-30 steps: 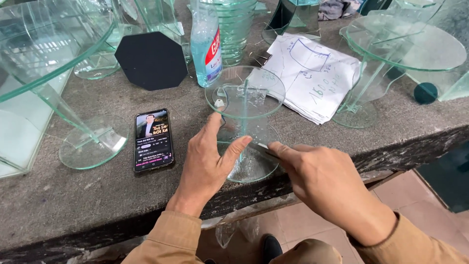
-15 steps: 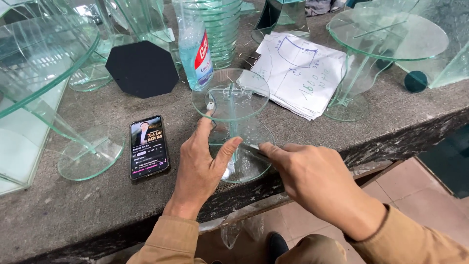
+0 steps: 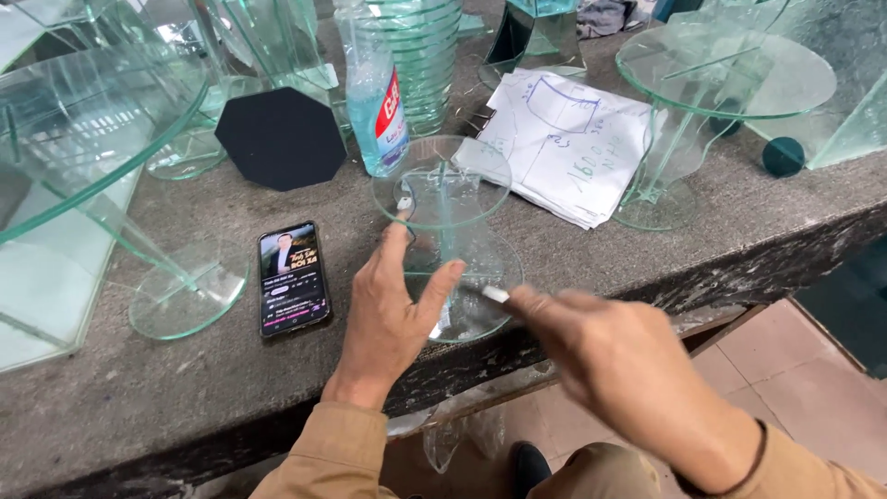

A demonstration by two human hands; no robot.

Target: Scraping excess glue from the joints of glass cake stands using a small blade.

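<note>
A small glass stand (image 3: 446, 242) is steadied at the near edge of the stone bench (image 3: 139, 407).

Head view: the left hand (image 3: 393, 310) is spread open against the stand's upright, while a thin tool (image 3: 492, 294) is pinched in the right hand (image 3: 614, 365), blurred. The base is best braced flat and the tool worked gently. One phone (image 3: 292, 278), one bottle (image 3: 374, 88) and one black octagon (image 3: 280, 137) are counted.

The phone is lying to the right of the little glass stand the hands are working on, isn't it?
Not quite. The head view shows the phone lying to the left of the glass stand, beside the left hand. The right hand is on the stand's other side.
</note>
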